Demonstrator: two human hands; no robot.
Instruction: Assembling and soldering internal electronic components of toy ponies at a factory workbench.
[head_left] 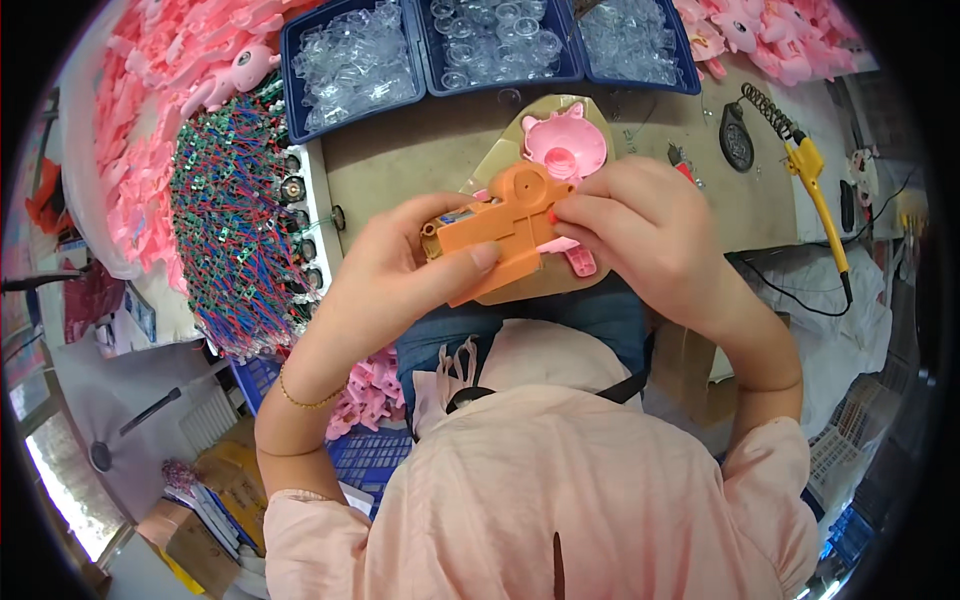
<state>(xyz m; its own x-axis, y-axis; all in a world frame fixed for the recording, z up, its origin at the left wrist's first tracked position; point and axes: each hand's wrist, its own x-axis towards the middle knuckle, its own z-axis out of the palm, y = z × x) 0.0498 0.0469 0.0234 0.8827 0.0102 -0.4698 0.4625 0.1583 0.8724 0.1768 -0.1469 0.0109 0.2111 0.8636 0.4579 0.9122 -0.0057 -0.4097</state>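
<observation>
My left hand [405,255] grips an orange plastic toy housing [508,232] from its left side, thumb on top. The housing has a flat rectangular body and a round end with a small hole. At its right end, the fingers of my right hand [640,220] are pinched together. A small red bit [553,216] shows at those fingertips; what they hold is too small to make out. Under the housing, a pink animal-shaped toy shell [568,138] with a round hollow head lies on a tan holder [500,150], partly hidden by my hands.
Blue bins [432,85] of clear plastic parts line the back. To the left are wired circuit boards with speakers [235,220] and a heap of pink shells [135,130]. A yellow soldering iron [820,195] with a coiled holder and a black oval object [737,138] are at the right.
</observation>
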